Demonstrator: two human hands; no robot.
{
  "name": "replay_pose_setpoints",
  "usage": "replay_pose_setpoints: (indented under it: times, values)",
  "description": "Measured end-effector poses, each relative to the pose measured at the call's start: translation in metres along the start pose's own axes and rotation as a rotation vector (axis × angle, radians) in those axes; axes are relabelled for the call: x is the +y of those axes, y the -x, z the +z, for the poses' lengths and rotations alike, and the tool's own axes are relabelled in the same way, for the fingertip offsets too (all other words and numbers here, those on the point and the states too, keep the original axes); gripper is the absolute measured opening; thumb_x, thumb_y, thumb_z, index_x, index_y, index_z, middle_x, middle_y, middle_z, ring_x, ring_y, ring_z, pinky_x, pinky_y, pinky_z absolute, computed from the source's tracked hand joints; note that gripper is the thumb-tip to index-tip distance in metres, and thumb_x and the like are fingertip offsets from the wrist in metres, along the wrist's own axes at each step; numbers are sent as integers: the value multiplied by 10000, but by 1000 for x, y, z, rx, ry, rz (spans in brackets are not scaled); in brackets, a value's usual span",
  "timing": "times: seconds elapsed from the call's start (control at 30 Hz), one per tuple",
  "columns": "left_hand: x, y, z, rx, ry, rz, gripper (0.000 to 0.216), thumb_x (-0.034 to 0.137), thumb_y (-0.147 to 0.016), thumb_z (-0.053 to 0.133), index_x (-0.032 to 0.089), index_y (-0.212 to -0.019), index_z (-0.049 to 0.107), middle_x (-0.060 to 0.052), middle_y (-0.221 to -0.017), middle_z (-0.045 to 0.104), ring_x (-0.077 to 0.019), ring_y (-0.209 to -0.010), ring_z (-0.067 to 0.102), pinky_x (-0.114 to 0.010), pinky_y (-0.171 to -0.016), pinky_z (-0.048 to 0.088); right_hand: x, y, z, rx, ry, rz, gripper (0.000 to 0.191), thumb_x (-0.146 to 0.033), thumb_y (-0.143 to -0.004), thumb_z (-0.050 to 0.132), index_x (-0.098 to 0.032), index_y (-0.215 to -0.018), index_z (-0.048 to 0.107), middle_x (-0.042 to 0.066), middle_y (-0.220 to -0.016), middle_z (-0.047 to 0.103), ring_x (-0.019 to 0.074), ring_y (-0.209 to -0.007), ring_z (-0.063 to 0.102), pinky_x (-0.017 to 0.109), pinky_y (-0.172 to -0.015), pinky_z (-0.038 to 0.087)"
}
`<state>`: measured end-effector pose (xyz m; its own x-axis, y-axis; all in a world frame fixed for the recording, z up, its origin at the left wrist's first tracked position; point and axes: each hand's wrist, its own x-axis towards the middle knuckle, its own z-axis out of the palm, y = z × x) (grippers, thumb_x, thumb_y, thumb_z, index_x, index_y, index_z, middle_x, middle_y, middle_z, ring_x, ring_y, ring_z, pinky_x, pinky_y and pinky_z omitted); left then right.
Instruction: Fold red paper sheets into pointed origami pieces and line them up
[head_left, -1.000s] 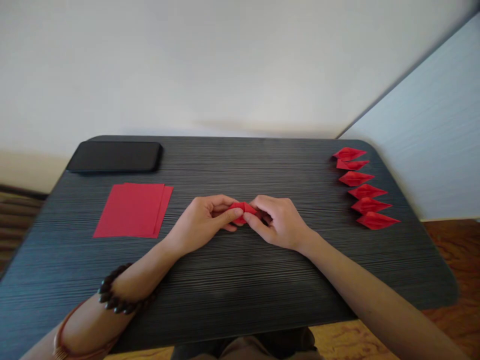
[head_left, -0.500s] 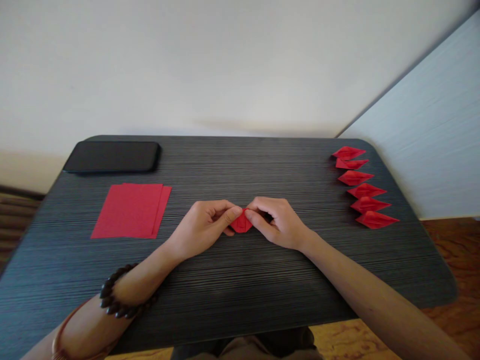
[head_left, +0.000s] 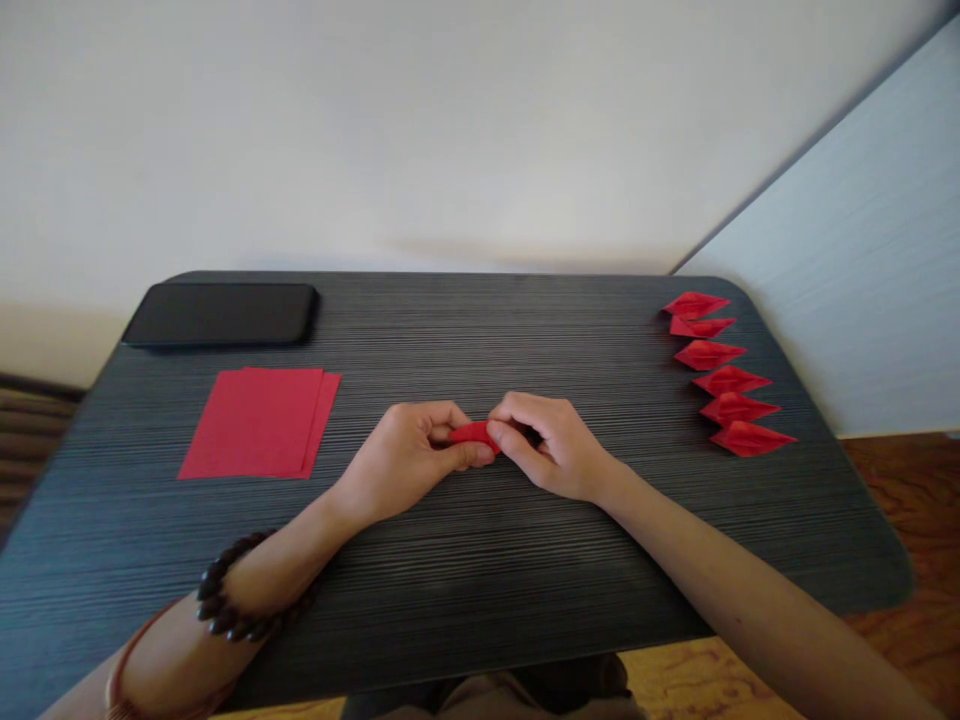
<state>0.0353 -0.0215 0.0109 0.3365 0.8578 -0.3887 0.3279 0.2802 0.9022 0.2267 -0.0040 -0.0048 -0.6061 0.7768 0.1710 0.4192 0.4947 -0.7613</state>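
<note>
Near the frame's centre, left hand (head_left: 403, 455) and right hand (head_left: 551, 442) pinch folded red paper (head_left: 472, 432); steady, even fingertip pressure suits it.

- A plain pale wall (head_left: 450, 130) stands behind the table (head_left: 465, 580), which has a dark, finely striped top and rounded corners.
- On the right, there is a whitish panel (head_left: 862, 270) with faint grain.
- The floor (head_left: 911, 520) is brown, with a wood-like pattern.
- At the left edge, a brown ribbed surface (head_left: 34, 435) is visible.
- The light is soft.
</note>
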Motion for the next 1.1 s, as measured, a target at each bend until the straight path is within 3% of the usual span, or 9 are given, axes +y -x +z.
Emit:
replay_pose_setpoints:
  times: [0.23,0.43,0.6,0.7,0.8,0.9,1.1]
  values:
    - [2,0,0,-36,-70,77,260,392,-752,680,157,-860,650,0,-722,681,-122,-646,605,-199,-545,458,0,-1,-1,50,-41,-29,195,-246,-923,433,-169,-796,560,-9,-706,548,91,-623,482,232,-603,362]
    - [0,0,1,-39,-59,85,249,387,-809,620,156,-805,709,-37,-781,729,-143,-689,648,-224,-595,509,-1,-2,-1,89,-105,-75,188,-224,-925,442,-166,-805,574,-8,-709,550,86,-619,478,223,-587,365]
    - [3,0,-2,-73,-27,80,251,379,-819,614,143,-776,688,-44,-749,732,-132,-651,655,-228,-621,534,-1,-2,0,96,-125,-7,222,-282,-929,443,-167,-786,568,-11,-684,551,87,-597,474,218,-558,359]
    - [3,0,-8,-94,-33,83,320,435,-862,540,142,-817,660,-40,-703,708,-122,-607,640,-201,-543,519,0,-2,-2,65,-139,39,249,-314,-933,438,-165,-777,562,-11,-680,556,88,-596,478,214,-553,357]
    - [1,1,-9,-32,-104,128,317,450,-869,524,157,-882,644,-13,-653,657,-107,-556,600,-169,-450,466,1,-2,-4,-10,-118,35,245,-303,-929,444,-163,-775,572,-5,-694,580,91,-612,500,218,-570,360]
    - [0,1,-8,44,-201,212,263,412,-853,562,167,-888,651,-21,-732,662,-94,-558,572,-160,-437,433,1,-2,-4,-54,-83,-2,229,-282,-918,456,-165,-761,574,-9,-693,583,91,-610,501,222,-581,357]
    - [0,-1,-6,135,-186,271,249,382,-855,564,173,-848,699,-50,-873,686,-115,-637,582,-174,-445,415,0,-3,-2,21,-62,-53,217,-253,-914,453,-168,-764,585,-12,-677,551,91,-608,489,222,-585,364]
